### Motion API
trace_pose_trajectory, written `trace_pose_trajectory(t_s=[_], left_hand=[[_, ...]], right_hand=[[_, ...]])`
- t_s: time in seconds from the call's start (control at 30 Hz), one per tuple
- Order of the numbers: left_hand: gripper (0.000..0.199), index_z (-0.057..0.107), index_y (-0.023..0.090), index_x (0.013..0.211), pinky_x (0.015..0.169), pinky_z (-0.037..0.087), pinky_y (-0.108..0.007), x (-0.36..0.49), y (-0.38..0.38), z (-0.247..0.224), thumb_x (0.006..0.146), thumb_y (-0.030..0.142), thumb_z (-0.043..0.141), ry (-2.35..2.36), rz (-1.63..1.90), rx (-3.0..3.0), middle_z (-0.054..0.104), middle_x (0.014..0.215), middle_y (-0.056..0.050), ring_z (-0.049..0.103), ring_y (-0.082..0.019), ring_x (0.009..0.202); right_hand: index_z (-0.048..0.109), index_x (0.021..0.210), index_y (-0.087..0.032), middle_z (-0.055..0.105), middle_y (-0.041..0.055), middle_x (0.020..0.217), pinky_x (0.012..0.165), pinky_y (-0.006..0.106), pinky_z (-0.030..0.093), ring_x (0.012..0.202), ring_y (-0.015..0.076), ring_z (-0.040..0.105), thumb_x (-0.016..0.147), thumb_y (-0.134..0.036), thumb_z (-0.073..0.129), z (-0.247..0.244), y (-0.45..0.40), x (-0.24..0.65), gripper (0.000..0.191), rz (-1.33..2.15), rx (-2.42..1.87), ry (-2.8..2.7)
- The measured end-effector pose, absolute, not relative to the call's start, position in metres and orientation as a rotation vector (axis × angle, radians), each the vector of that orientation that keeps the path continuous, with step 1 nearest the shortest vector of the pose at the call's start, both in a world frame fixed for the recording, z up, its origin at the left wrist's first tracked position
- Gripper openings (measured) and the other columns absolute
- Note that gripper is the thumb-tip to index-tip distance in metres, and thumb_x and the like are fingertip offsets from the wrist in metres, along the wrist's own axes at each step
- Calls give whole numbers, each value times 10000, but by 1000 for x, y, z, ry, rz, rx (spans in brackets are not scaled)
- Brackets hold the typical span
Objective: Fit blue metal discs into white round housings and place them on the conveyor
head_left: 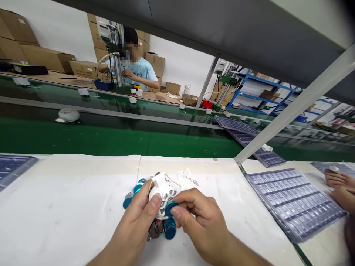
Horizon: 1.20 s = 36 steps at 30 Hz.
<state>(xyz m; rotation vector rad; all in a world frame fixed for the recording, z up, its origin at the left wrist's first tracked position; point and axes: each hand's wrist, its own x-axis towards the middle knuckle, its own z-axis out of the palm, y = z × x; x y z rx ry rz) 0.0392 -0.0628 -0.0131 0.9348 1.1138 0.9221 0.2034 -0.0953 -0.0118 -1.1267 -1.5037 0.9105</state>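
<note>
Wrapped round a white round plastic housing with a slotted grille (pixel 163 190) is my left hand (pixel 141 210). Between thumb and forefinger, my right hand (pixel 198 218) pinches a blue metallic disc (pixel 170 209), held against or just in front of the grille; exact contact cannot be made out. Several more blue and silver discs (pixel 169 229) lie on the white table below and left of the housing, partly hidden by my hands. Behind the housing lies a small white sheet with dark marks (pixel 188 179), with a thin wire near it.
A clear plastic tray with many pockets (pixel 295 201) lies at right, and another tray (pixel 13 168) at left. A green conveyor (pixel 111 138) crosses ahead, carrying a white housing (pixel 68 115). A slanted post (pixel 291 107) stands right. Co-workers' hands (pixel 340 181) show at right; one person sits across.
</note>
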Motion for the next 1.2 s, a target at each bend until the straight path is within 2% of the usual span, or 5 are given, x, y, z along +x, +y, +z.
trace_pose_trajectory(t_s=[0.43, 0.6, 0.73, 0.93, 1.2], left_hand=[[757, 589, 258, 1339, 531, 419, -267, 36, -63, -12, 707, 627, 782, 1020, 857, 1050, 661, 793, -29, 535, -202, 645], [610, 655, 256, 1215, 589, 461, -275, 37, -70, -10, 710, 565, 802, 900, 899, 971, 660, 792, -20, 534, -182, 655], [556, 698, 243, 1175, 655, 497, -310, 38, -82, -8, 746, 593, 758, 730, 923, 979, 674, 822, -54, 569, -211, 700], [696, 658, 267, 1272, 842, 519, -333, 39, -83, -11, 678, 590, 825, 721, 919, 837, 684, 1092, -77, 610, -258, 930], [453, 665, 191, 1055, 456, 409, -197, 30, -45, -10, 700, 397, 859, 817, 1038, 735, 629, 651, 2, 529, -129, 537]], right_hand=[[574, 950, -242, 461, -82, 589, 537, 241, 367, 536, 117, 433, 839, -310, 711, -18, -91, 204, 189, 1015, -1379, -1301], [546, 1205, -268, 562, 24, 992, 662, 256, 437, 798, 163, 516, 716, -488, 836, -13, -89, 195, 610, 1351, -1049, -1141], [581, 1204, -227, 530, 12, 856, 610, 246, 345, 690, 132, 432, 799, -548, 757, -9, -94, 180, 546, 1603, -592, -1064], [599, 1170, -230, 513, 10, 844, 621, 267, 353, 699, 148, 407, 811, -571, 741, -10, -96, 175, 514, 1405, -673, -1105], [552, 1206, -222, 635, 95, 1086, 698, 340, 547, 876, 219, 641, 898, -660, 588, -27, -71, 202, 536, 1311, -992, -1081]])
